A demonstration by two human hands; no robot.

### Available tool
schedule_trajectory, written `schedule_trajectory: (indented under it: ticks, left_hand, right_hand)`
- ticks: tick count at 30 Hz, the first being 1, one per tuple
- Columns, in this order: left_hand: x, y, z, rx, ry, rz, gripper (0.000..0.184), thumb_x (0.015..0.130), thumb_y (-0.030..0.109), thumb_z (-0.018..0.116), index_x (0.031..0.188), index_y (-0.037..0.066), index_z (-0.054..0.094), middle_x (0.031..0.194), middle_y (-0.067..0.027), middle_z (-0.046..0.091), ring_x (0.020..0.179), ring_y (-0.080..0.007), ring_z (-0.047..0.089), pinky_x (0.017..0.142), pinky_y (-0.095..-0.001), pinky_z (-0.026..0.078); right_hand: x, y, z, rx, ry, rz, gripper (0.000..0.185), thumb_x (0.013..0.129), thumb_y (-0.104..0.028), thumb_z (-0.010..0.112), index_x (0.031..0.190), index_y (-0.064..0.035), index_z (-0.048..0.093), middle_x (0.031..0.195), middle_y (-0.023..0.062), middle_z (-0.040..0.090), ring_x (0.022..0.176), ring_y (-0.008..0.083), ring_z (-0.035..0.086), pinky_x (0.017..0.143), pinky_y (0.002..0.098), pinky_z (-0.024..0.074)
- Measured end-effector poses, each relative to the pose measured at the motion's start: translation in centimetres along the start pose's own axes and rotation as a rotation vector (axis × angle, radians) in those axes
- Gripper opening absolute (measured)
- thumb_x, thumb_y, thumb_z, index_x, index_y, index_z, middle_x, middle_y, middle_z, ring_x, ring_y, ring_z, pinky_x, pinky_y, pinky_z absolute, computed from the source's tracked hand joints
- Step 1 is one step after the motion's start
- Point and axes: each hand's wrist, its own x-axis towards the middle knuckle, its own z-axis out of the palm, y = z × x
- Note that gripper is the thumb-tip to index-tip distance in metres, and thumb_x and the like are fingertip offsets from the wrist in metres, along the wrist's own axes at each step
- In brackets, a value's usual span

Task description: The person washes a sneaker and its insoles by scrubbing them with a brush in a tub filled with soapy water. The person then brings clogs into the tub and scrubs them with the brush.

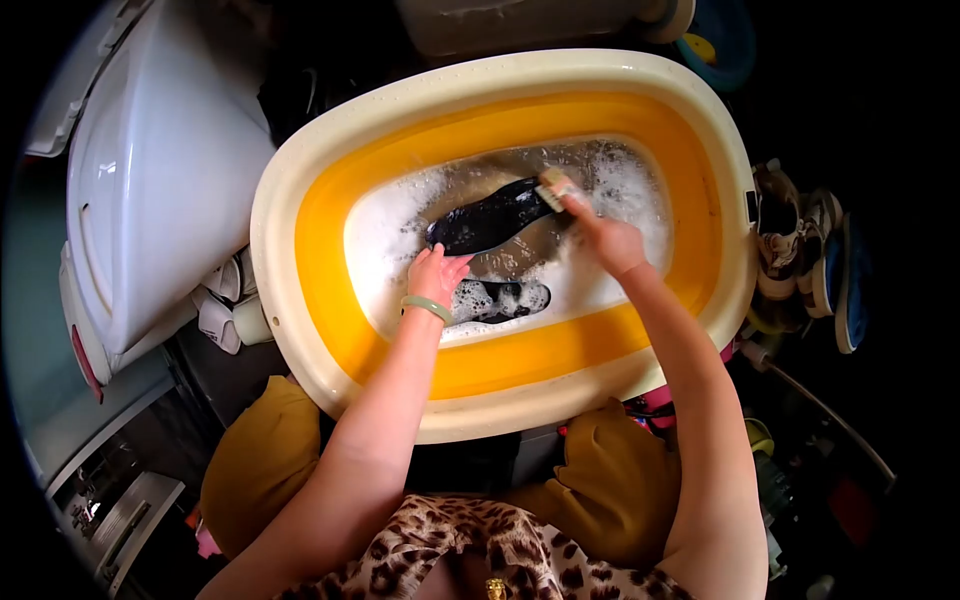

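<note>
My left hand (432, 276), a pale green bangle on its wrist, grips the near left end of a dark shoe insole (485, 219). The insole slants up to the right, wet and shiny, over sudsy water. In my right hand (610, 240) is a scrub brush (551, 191), its bristles against the insole's far right end; the hand is slightly blurred. A second dark insole (512, 300), partly covered with foam, lies in the water just below. Around them is a yellow and cream wash tub (318, 230) with grey water and white foam.
Several shoes (800, 235) stand right of the tub. White shoes (222, 315) sit at its left, under a large white glossy basin (165, 170). A pale container (520, 25) is behind the tub. My knees (262, 455) are close to its near rim.
</note>
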Motion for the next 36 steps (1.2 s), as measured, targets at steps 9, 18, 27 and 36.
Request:
schedule_trajectory:
  ticks: [9,18,27,36]
  left_hand:
    - [0.8,6.8,-1.1,0.257,0.001,0.204,0.02,0.093,0.021,0.045,0.104,0.003,0.045,0.094,-0.0139,0.06,0.084,-0.0233,0.064,0.067,-0.032,0.05]
    - [-0.2,1.6,-9.4,1.319,-0.051,0.037,0.066,0.069,0.023,0.074,0.122,-0.005,0.047,0.123,-0.0203,0.052,0.113,-0.0284,0.049,0.097,-0.0336,0.038]
    - [-2.3,-2.8,0.5,0.184,-0.148,-0.207,0.043,0.089,0.007,0.05,0.13,0.003,0.038,0.125,-0.013,0.047,0.112,-0.026,0.05,0.094,-0.0381,0.044]
    - [-1.8,-3.9,0.3,0.004,0.029,-0.135,0.031,0.092,0.007,0.047,0.122,0.006,0.041,0.115,-0.0125,0.052,0.098,-0.0266,0.055,0.074,-0.0452,0.053]
  right_hand:
    - [-2.0,-2.1,-1.9,0.42,0.29,0.13,0.036,0.09,-0.026,0.05,0.125,-0.0362,0.049,0.082,0.0129,0.064,0.07,0.0317,0.061,0.059,0.04,0.0477]
    - [-3.3,-2.2,-0.9,0.671,0.382,0.102,0.036,0.089,-0.025,0.053,0.124,-0.0321,0.052,0.097,0.0107,0.065,0.079,0.0324,0.062,0.068,0.0385,0.049]
    - [-4.4,-9.7,0.4,0.481,-0.098,-0.106,0.047,0.084,-0.018,0.054,0.127,-0.0357,0.047,0.084,0.0106,0.063,0.072,0.0273,0.062,0.064,0.0345,0.0489]
    - [-3.5,0.9,2.2,0.296,-0.124,0.034,0.046,0.088,-0.021,0.046,0.129,-0.0419,0.042,0.09,0.01,0.063,0.081,0.0257,0.063,0.07,0.0326,0.0485]
